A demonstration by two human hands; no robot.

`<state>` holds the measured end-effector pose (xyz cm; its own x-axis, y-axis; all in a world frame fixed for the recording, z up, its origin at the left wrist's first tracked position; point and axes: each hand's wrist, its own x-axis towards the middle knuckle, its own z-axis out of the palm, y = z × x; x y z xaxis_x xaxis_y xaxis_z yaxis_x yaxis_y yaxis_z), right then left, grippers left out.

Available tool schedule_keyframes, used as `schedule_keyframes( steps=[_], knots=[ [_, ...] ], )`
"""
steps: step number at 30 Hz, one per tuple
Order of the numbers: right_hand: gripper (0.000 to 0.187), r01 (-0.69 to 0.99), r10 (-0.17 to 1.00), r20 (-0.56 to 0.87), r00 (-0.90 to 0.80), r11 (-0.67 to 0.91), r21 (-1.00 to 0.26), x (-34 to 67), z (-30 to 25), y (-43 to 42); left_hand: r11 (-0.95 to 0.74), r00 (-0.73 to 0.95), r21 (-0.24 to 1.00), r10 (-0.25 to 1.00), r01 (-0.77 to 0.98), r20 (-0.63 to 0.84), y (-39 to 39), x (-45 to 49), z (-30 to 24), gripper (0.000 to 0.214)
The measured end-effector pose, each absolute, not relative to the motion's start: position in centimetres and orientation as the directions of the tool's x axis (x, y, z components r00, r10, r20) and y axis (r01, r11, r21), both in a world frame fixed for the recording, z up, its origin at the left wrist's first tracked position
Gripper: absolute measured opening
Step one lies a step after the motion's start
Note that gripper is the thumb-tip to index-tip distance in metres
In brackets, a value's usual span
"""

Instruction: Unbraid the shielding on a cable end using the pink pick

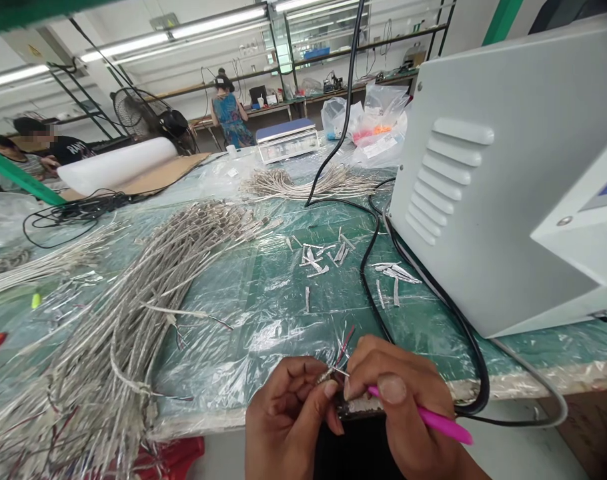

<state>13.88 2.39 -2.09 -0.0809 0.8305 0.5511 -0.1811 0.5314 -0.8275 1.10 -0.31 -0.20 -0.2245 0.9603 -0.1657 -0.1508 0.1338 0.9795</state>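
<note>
My left hand [288,413] is closed, pinching the stripped end of a thin cable [339,353] whose red, blue and bare wires fan out above my fingers. My right hand [401,393] is closed around a pink-handled tool [436,421] and presses its tip against the cable end between my thumbs. Both hands hover at the near edge of the green bench [263,313], which is covered in clear plastic film. A big heap of silvery shielded cables [133,313] lies to the left of my hands.
A white machine housing [488,200] with vents fills the right side, with black cords [373,267] running past it. Cut foil scraps [323,257] litter the middle. More cable bundles [303,183], a scale [286,140], plastic bags [373,123] and a foam roll [116,165] lie farther back. Other people sit at distant benches.
</note>
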Motion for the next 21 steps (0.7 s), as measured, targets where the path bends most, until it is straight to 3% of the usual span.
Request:
schedule_keyframes(
  steps=[4, 21],
  knots=[
    [0.038, -0.186, 0.828, 0.561, 0.013, 0.553, -0.812, 13.88, -2.19, 2.23, 0.122, -0.222, 0.979, 0.962, -0.165, -0.157, -0.31, 1.06, -0.22, 0.012],
    [0.039, -0.206, 0.83, 0.557, -0.009, 0.544, -0.814, 13.83, -2.04, 2.33, 0.089, -0.186, 0.982, 0.975, -0.167, -0.12, -0.36, 0.89, -0.46, 0.011]
  ],
)
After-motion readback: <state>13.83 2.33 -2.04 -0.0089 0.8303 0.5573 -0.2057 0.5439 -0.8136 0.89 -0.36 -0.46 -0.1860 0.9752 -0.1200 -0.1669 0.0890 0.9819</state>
